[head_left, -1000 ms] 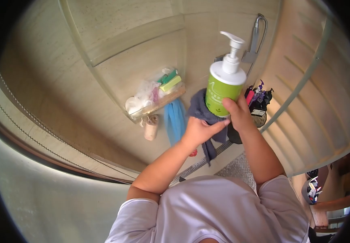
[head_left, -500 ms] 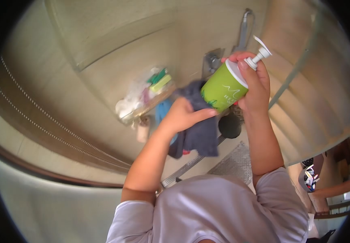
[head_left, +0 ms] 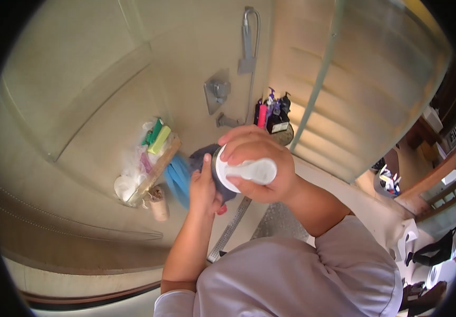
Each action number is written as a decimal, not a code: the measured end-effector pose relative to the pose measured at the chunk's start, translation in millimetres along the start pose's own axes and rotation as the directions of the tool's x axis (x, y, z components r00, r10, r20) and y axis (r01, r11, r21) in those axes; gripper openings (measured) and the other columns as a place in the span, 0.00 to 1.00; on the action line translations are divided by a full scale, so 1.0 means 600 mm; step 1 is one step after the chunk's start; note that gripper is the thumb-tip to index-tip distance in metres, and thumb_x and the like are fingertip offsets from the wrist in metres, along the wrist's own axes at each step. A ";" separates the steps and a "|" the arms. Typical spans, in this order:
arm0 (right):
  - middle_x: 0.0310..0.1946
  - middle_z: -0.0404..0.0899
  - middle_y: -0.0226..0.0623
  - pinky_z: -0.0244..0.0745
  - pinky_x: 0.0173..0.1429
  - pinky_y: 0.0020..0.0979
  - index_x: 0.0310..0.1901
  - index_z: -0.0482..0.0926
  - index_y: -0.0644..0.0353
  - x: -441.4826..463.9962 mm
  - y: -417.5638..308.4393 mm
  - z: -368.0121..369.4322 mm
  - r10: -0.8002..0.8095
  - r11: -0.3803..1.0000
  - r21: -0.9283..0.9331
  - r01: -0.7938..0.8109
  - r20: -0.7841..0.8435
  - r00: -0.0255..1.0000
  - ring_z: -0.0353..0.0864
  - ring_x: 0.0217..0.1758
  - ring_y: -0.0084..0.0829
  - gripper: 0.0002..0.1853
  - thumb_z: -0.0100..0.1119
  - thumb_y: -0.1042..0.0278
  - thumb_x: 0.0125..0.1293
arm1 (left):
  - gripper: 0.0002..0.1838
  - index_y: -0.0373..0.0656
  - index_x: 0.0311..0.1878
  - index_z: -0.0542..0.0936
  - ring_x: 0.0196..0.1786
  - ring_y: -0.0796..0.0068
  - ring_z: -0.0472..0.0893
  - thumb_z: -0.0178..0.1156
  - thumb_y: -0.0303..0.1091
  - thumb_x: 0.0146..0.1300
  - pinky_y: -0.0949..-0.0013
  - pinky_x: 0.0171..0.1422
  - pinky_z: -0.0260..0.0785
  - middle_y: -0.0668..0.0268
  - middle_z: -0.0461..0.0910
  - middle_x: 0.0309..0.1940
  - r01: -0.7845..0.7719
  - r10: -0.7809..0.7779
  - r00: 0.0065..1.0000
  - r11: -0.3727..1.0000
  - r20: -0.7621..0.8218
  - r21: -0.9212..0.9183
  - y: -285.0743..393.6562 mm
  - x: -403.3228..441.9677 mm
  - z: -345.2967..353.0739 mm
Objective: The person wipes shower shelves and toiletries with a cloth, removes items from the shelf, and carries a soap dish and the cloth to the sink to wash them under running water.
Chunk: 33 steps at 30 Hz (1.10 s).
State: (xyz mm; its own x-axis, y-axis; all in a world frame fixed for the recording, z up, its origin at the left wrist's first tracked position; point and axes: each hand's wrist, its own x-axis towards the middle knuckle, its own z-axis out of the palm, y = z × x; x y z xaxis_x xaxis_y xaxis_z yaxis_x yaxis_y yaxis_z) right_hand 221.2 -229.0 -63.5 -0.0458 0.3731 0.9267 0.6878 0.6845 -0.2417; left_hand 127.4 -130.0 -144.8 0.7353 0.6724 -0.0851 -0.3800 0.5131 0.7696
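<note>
Bottle [head_left: 220,171], round, white-topped, right grip [head_left: 274,152] clasping it, left grip [head_left: 202,189] clutching rumpled cloth [head_left: 200,155]

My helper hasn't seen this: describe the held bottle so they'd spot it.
Find the pale shower wall, then the right hand in front. That hand grips the bottle; its white pump sets it apart from the purple and black bottles behind.
</note>
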 end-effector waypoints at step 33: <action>0.33 0.77 0.46 0.72 0.40 0.37 0.43 0.71 0.60 -0.439 0.649 -0.267 0.960 0.253 -0.541 -0.802 0.037 0.278 0.79 0.37 0.43 0.09 0.53 0.72 0.61 | 0.16 0.42 0.51 0.71 0.40 0.69 0.81 0.56 0.38 0.64 0.68 0.41 0.77 0.62 0.78 0.40 0.514 -0.378 0.791 0.837 -0.481 0.186 -0.426 0.205 -0.205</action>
State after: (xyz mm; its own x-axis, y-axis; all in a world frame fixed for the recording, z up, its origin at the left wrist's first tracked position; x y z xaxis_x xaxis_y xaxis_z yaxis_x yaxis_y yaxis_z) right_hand 617.0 -160.7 -355.4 0.6205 0.7840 0.0150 0.6028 -0.4646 -0.6487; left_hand 245.9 -112.8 -429.9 0.4552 0.5943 -0.6630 0.1643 0.6757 0.7186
